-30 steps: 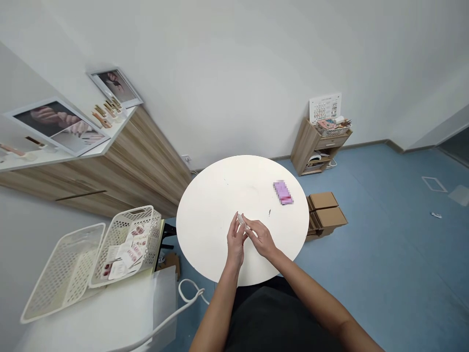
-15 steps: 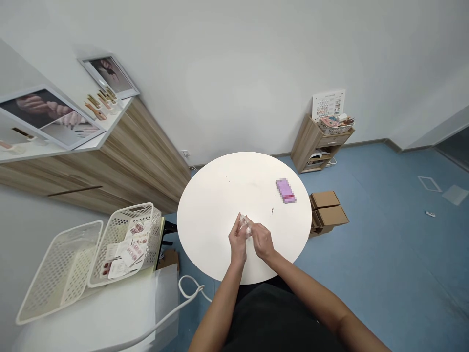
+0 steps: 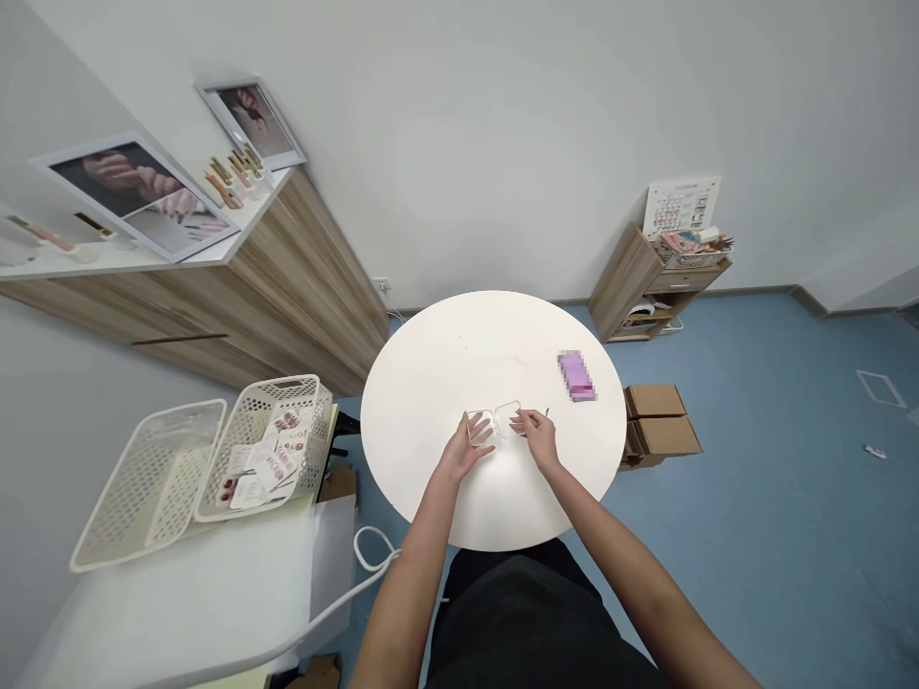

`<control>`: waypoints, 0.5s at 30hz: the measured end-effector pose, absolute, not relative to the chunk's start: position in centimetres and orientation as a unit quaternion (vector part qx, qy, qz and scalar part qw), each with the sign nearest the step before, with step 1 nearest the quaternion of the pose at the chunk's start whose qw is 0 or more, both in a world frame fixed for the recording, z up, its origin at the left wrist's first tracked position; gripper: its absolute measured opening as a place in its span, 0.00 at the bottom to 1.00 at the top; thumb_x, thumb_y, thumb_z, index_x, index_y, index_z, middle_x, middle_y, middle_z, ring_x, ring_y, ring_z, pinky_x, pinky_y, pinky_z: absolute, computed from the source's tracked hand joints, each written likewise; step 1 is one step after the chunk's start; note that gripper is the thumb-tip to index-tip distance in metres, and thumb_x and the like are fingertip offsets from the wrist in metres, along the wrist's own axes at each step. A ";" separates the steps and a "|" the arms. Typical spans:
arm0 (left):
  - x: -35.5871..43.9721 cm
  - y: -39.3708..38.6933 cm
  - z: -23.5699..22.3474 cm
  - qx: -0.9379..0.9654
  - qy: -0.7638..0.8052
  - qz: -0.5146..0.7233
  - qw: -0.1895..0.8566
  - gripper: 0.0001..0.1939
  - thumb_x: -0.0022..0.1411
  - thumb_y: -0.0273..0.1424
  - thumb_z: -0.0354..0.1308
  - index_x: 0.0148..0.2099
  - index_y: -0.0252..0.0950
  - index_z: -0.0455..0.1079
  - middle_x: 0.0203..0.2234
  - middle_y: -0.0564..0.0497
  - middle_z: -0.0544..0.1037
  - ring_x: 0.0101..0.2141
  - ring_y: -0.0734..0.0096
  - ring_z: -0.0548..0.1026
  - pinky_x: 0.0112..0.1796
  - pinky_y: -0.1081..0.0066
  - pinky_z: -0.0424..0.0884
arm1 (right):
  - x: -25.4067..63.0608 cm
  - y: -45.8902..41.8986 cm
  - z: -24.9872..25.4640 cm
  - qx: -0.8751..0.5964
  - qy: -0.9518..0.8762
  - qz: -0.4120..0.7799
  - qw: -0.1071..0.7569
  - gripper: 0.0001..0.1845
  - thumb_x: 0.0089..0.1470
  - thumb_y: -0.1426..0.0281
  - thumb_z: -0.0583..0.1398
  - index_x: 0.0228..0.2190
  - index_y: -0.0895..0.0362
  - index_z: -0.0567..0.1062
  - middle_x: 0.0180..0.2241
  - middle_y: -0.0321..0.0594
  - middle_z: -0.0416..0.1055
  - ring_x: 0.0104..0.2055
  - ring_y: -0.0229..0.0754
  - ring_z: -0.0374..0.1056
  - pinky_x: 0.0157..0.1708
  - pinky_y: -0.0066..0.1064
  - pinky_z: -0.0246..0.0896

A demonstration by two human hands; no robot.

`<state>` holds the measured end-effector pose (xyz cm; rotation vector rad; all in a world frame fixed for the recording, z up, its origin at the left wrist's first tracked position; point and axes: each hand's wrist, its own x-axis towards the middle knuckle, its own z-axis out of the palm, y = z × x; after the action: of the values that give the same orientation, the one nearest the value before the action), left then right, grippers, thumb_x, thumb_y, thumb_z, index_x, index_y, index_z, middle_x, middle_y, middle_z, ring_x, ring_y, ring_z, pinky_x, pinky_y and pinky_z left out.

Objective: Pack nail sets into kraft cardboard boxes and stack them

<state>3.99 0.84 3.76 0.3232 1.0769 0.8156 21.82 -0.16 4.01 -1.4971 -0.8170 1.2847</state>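
Observation:
A small clear plastic case [image 3: 506,419] is spread apart in two halves over the middle of the white round table. My left hand [image 3: 459,453] grips the left half, its fingers showing through the clear plastic. At the right half, my right hand [image 3: 538,436] pinches the outer edge between thumb and fingers. No contents can be made out inside the case. A small dark thin item [image 3: 547,411] lies just beyond my right hand. Further right on the table is a purple rectangular item [image 3: 575,375], blurred into blocks.
White perforated baskets [image 3: 208,459] stand on the left side table, one holding cards. A white cable [image 3: 337,605] runs across that table's edge. Cardboard boxes [image 3: 667,435] sit right of the round table [image 3: 431,383], and a small wooden cabinet [image 3: 617,282] stands behind.
My hands have moved apart from their close hold. The clear case between them is now opened out into two halves. The camera view has shifted slightly.

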 end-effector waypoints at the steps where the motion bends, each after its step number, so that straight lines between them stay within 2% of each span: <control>1: 3.6 1.2 2.7 0.124 0.507 0.376 0.765 0.29 0.64 0.54 0.50 0.58 0.41 0.66 0.62 0.38 0.65 0.58 0.53 0.68 0.50 0.53 0.72 | 22.1 0.2 3.0 -0.626 -0.311 0.540 0.470 0.23 0.49 0.49 0.62 0.32 0.57 0.76 0.35 0.47 0.79 0.37 0.49 0.77 0.39 0.40 0.72; 4: 3.0 1.6 -0.3 0.062 0.541 0.393 0.741 0.25 0.66 0.50 0.51 0.56 0.39 0.65 0.58 0.38 0.69 0.54 0.58 0.73 0.48 0.59 0.74 | 22.7 0.6 0.2 -0.646 -0.249 0.573 0.439 0.18 0.48 0.54 0.65 0.31 0.57 0.76 0.35 0.47 0.79 0.36 0.47 0.77 0.34 0.36 0.73; 8: 3.0 1.2 -2.7 0.033 0.585 0.403 0.703 0.20 0.68 0.45 0.52 0.53 0.38 0.65 0.54 0.39 0.73 0.50 0.62 0.76 0.44 0.66 0.74 | 22.7 0.4 -2.3 -0.651 -0.216 0.596 0.418 0.14 0.46 0.60 0.66 0.30 0.57 0.76 0.35 0.48 0.79 0.37 0.46 0.77 0.33 0.35 0.73; 15: 2.6 -1.6 -3.7 0.013 0.606 0.474 0.639 0.17 0.63 0.41 0.59 0.49 0.35 0.70 0.54 0.36 0.73 0.53 0.62 0.74 0.51 0.66 0.70 | 24.5 0.0 -4.9 -0.674 -0.311 0.552 0.380 0.20 0.42 0.56 0.64 0.34 0.57 0.78 0.37 0.48 0.79 0.42 0.52 0.75 0.37 0.41 0.72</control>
<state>2.60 -1.63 -3.71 0.0293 1.3828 1.0822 24.55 -0.04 -4.92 -1.7207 -0.7945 1.4082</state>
